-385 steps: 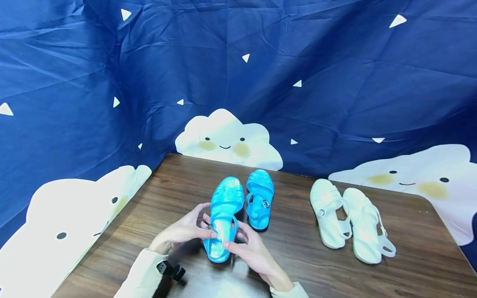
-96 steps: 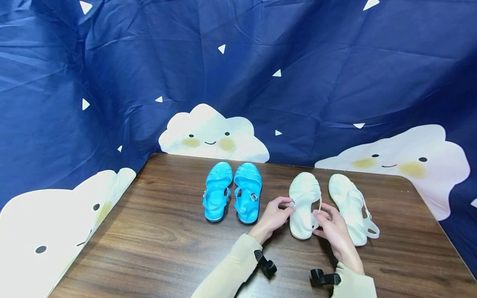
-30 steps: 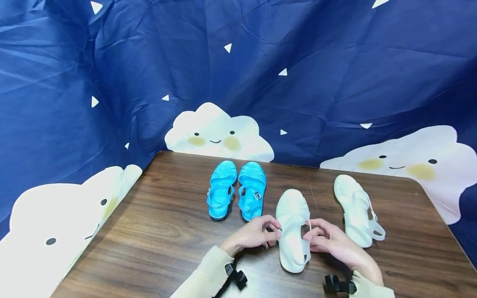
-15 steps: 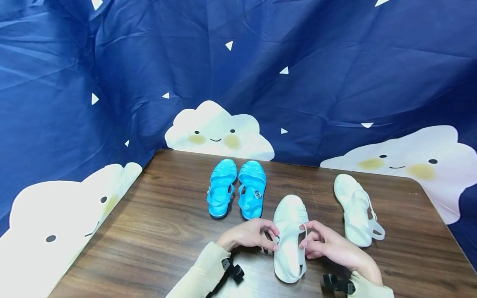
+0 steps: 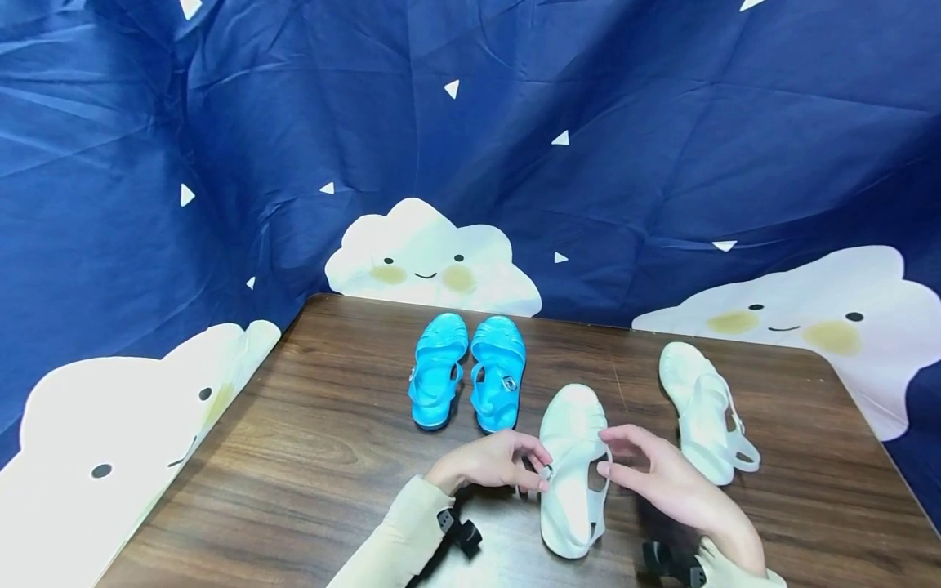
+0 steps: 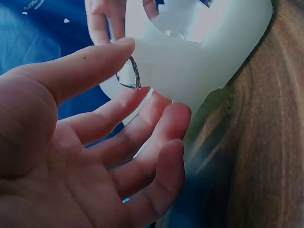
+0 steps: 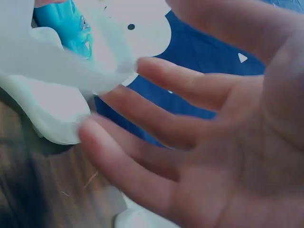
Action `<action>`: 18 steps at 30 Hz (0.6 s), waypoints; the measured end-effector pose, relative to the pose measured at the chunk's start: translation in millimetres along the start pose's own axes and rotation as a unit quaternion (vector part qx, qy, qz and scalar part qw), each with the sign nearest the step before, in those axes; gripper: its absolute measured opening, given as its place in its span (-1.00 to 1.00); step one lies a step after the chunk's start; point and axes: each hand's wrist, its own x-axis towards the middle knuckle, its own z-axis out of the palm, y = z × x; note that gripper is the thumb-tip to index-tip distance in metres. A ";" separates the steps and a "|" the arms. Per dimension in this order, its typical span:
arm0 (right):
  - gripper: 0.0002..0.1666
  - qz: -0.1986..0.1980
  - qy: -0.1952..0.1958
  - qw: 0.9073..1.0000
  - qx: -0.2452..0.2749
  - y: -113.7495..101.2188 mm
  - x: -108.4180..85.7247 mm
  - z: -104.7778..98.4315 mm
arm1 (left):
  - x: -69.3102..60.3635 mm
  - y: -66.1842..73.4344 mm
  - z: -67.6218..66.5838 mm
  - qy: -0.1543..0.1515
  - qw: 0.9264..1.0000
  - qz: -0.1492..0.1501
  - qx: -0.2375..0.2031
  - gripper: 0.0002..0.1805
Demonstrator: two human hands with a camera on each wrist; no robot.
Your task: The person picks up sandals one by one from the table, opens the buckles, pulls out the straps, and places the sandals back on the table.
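Note:
A white sandal (image 5: 574, 418) lies sole down near the front, toe pointing away. My left hand (image 5: 488, 464) pinches its strap at the metal buckle; in the left wrist view the thumb of that hand (image 6: 97, 137) is at the buckle (image 6: 136, 75), with fingers behind the white strap (image 6: 190, 64). On the sandal's other side, my right hand (image 5: 676, 486) has thumb and forefinger apart, their tips at the thin strap. The right wrist view shows this hand (image 7: 204, 123) with loosely bent, spread fingers beside the blurred strap (image 7: 57, 64); contact is unclear.
Two blue sandals (image 5: 439, 367) (image 5: 499, 367) stand side by side behind and left. Another white sandal (image 5: 703, 425) lies to the right, heel strap outward. The brown wooden table (image 5: 309, 474) meets a dark blue cloud-patterned cloth (image 5: 500, 180) at the back.
The near white sandal came away from the right-hand one and toward me, and the blue pair now stands side by side. Since half a second ago, my right thumb and forefinger have spread apart.

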 end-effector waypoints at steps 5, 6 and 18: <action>-0.67 -0.055 0.096 0.994 -0.008 -12.5 0.0 6.5 | 0.6 -0.2 0.8 -0.009 1.000 0.010 0.027 -0.68; -0.71 -0.067 0.096 0.993 -0.004 -14.8 0.9 9.0 | 1.0 -0.2 1.2 -0.008 0.999 0.011 0.030 -0.67; -0.81 -0.139 -0.026 0.990 -0.020 -30.2 17.6 47.3 | 5.4 2.2 6.4 -0.009 0.994 0.048 0.099 -0.75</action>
